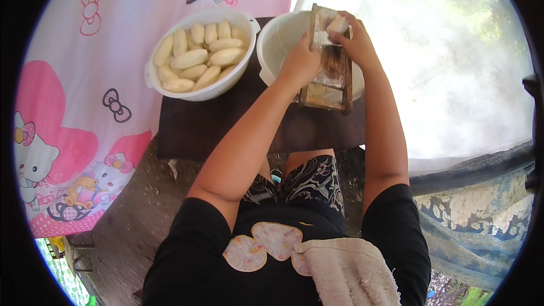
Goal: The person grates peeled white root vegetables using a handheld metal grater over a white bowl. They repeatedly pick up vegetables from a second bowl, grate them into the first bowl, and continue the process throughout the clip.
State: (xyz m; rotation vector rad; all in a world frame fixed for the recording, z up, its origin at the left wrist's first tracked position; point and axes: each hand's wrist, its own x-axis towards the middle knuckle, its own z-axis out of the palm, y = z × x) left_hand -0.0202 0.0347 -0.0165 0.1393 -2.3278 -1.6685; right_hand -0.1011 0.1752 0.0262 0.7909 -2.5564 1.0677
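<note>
A wooden slicer (333,71) with a pale metal plate across it lies tilted over a white basin (276,42) on the dark table. My left hand (302,62) is closed round the slicer's left side rail. At its upper end my right hand (356,42) grips a peeled banana (338,25) and holds it against the slicing surface. Most of the basin's inside is hidden behind the slicer and my hands. To the left stands another white basin (199,96), filled with several whole peeled bananas (190,58).
Beneath both basins is a dark table (226,122), its near edge just before my knees. A pink and white printed cloth (85,113) hangs on the left. On the right hangs white sheeting (453,79). A beige towel (351,272) lies over my shirt.
</note>
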